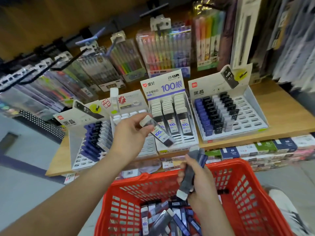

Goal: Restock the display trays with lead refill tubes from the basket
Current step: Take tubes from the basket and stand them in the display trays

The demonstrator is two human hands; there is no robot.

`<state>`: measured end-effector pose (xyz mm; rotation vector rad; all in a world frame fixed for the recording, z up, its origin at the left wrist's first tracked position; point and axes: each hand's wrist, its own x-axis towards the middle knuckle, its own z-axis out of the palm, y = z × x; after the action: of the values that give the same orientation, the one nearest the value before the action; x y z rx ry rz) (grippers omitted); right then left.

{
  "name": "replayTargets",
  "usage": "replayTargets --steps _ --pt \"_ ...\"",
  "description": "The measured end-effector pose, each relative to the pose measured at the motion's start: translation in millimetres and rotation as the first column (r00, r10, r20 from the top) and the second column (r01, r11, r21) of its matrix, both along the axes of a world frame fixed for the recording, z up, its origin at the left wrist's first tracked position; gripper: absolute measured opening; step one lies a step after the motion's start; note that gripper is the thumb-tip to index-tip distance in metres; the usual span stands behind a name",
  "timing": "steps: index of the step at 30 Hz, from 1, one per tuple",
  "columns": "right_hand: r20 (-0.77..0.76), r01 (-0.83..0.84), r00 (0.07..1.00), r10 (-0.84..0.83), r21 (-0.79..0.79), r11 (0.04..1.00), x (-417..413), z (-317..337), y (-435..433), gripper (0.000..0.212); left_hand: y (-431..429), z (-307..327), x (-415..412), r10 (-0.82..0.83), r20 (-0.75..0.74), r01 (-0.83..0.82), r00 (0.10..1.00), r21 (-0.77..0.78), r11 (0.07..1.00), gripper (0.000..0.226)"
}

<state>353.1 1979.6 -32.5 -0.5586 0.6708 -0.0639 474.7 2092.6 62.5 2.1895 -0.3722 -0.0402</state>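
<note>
My left hand (129, 133) pinches a white-capped lead refill tube (157, 131) and holds it tilted over the front of the middle "100" display tray (193, 133). That tray has three rows of matching tubes. My right hand (198, 181) grips a couple of grey and blue tubes (189, 176) above the red basket (247, 193). Several more tubes (168, 218) lie loose in the basket's bottom.
Further trays stand on the wooden shelf (279, 106): a half-filled one at the right (248, 116), a white-capped one (129, 114) behind my left hand, a blue-and-black one at the left (92, 138). Pen packs hang on hooks behind. Boxed stock fills the shelf below.
</note>
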Motion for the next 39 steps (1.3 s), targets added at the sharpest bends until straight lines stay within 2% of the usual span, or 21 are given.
replayTargets --steps 3,6,8,14,19,23,25,27,31,33,35,37,39 --pt "0.012 0.061 0.998 -0.066 0.24 0.969 -3 -3 -7 0.015 -18 -16 16 -0.018 0.097 0.006 0.995 0.126 0.992 0.024" --pt "0.047 0.072 0.995 -0.091 0.303 0.95 -3 -4 -11 0.02 -30 -28 22 -0.045 0.16 0.007 0.986 0.235 0.972 0.025" --pt "0.019 0.086 0.995 -0.095 0.285 0.955 -2 -5 -14 0.029 -35 -32 25 -0.061 0.192 0.009 0.98 0.265 0.964 0.025" --pt "0.009 0.115 0.993 -0.122 0.272 0.956 -5 -3 -23 0.023 -38 -34 26 -0.154 0.163 0.099 0.975 0.301 0.948 0.028" --pt "0.001 0.134 0.99 -0.139 0.265 0.955 -8 0 -26 0.022 -46 -42 28 -0.31 0.235 0.182 0.921 0.442 0.878 0.034" --pt "0.042 0.117 0.991 -0.131 0.243 0.963 -11 3 -30 0.03 -50 -43 29 -0.202 0.31 0.066 0.929 0.399 0.914 0.029" --pt "0.034 0.12 0.991 -0.128 0.187 0.975 -12 3 -31 0.038 -53 -41 30 -0.108 0.304 0.002 0.946 0.329 0.944 0.016" --pt "0.011 0.121 0.992 -0.123 0.102 0.987 -12 1 -31 0.04 -55 -41 32 -0.081 0.316 -0.027 0.945 0.323 0.946 0.009" --pt "-0.026 0.122 0.992 -0.123 -0.018 0.992 -9 -3 -30 0.035 -56 -39 29 -0.033 0.358 -0.09 0.933 0.323 0.942 0.016" --pt "-0.036 0.113 0.993 -0.115 -0.04 0.993 -7 0 -31 0.035 -58 -34 14 -0.015 0.255 -0.054 0.967 0.26 0.964 0.015" --pt "-0.006 0.084 0.996 -0.084 -0.074 0.994 -7 4 -31 0.03 -60 -31 -11 -0.076 -0.046 0.082 0.996 0.138 0.987 0.016" --pt "0.033 0.031 0.999 -0.028 -0.088 0.996 -9 9 -31 0.028 -60 -30 -32 -0.154 -0.351 0.157 0.924 -0.021 0.987 0.027" --pt "0.078 -0.035 0.996 0.039 -0.061 0.998 -11 11 -31 0.029 -52 -28 -40 -0.236 -0.545 0.138 0.805 -0.215 0.967 0.036"
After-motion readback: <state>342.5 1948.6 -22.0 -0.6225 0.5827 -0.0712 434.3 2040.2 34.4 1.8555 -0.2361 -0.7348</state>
